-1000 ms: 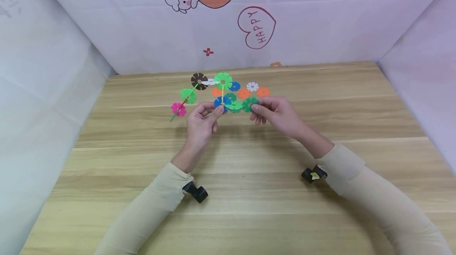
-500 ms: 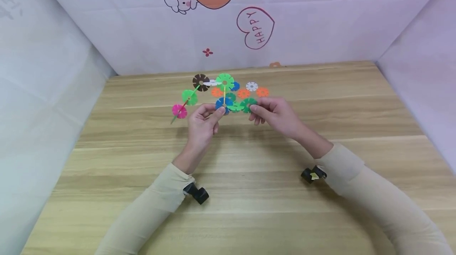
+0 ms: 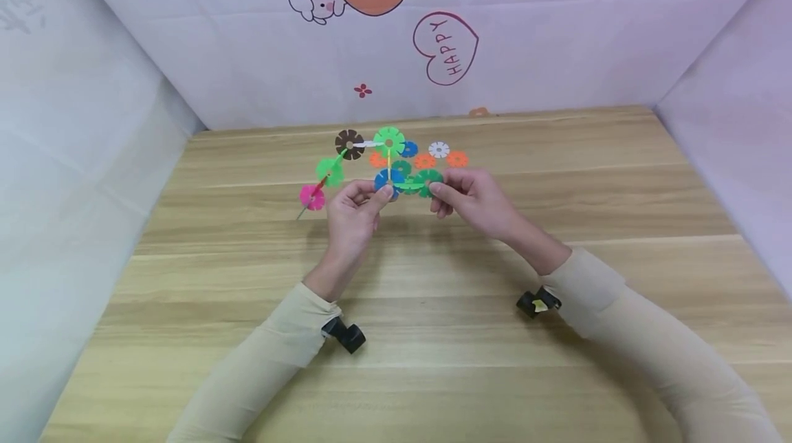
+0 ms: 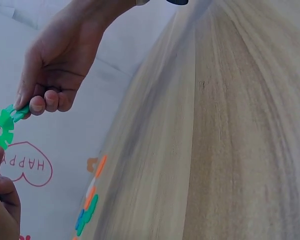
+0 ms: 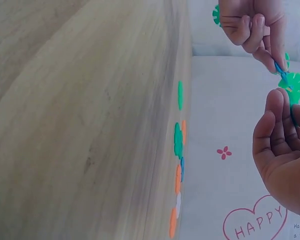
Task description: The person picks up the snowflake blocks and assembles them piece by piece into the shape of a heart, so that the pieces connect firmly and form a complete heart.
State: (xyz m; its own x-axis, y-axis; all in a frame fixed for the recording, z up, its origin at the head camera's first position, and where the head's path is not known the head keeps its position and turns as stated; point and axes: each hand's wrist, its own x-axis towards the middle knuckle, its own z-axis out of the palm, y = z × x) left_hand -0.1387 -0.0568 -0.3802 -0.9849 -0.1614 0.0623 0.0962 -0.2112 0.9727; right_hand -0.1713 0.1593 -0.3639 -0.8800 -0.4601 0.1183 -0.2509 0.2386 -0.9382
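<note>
A linked chain of notched plastic snowflake discs hangs between the two hands above the table. My left hand (image 3: 351, 219) pinches the blue disc (image 3: 383, 180) between thumb and fingers. My right hand (image 3: 479, 203) pinches a dark green disc (image 3: 427, 179), which meets a light green disc (image 4: 1, 126) edge-on against the blue one. Up from the blue disc, a yellow disc (image 3: 389, 162) seen edge-on leads to a bright green disc (image 3: 389, 142). A white disc, a brown disc (image 3: 348, 144), a green disc (image 3: 329, 172) and a pink disc (image 3: 312, 197) continue leftward. Fingers hide parts of the held discs.
Loose discs lie on the wooden table (image 3: 433, 333) behind the hands: an orange disc (image 3: 458, 159), a white disc (image 3: 438, 149), a blue disc (image 3: 409, 148) and several others. A printed cloth wall (image 3: 532, 51) stands at the back, with white sides left and right.
My right hand has shifted slightly left, bringing the dark green disc closer to the blue one over the light green disc. The chain's pink end has dipped a little. My left hand keeps its pinch.
</note>
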